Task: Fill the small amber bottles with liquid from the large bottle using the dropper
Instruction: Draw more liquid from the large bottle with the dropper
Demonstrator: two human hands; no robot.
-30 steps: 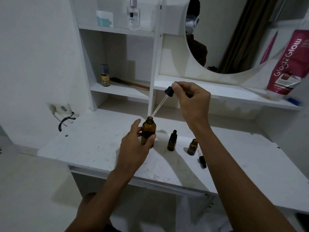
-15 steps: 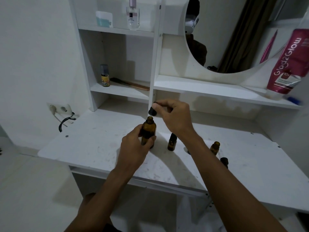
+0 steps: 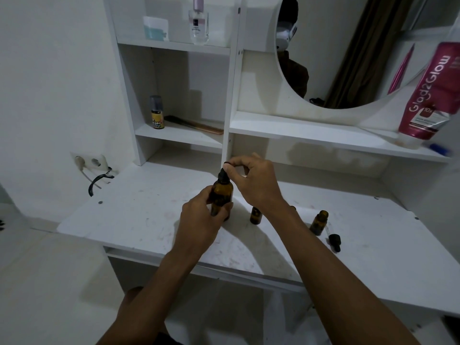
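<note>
The large amber bottle (image 3: pixel 221 195) stands on the white desk (image 3: pixel 139 220), and my left hand (image 3: pixel 201 220) is wrapped around its body. Its black dropper cap (image 3: pixel 222 176) sits in the bottle's neck, with the glass tube hidden inside. My right hand (image 3: pixel 251 180) pinches the rubber bulb at the top of that cap. A small amber bottle (image 3: pixel 255 215) stands just right of the large one, partly behind my right wrist. Another small amber bottle (image 3: pixel 319 222), uncapped, stands further right. A small black dropper (image 3: pixel 333 240) lies beside it on the desk.
White shelves rise behind the desk, holding a yellow-labelled bottle (image 3: pixel 156 115), a comb (image 3: pixel 196 125) and a clear perfume bottle (image 3: pixel 198 23). A pink tube (image 3: pixel 430 95) leans on the right shelf under a round mirror (image 3: pixel 348 46). A wall socket with a black cable (image 3: pixel 99 180) is at left.
My right hand has lowered the dropper from above the large bottle down into its neck. The cap now sits on the bottle. My left hand has kept its hold on the bottle.
</note>
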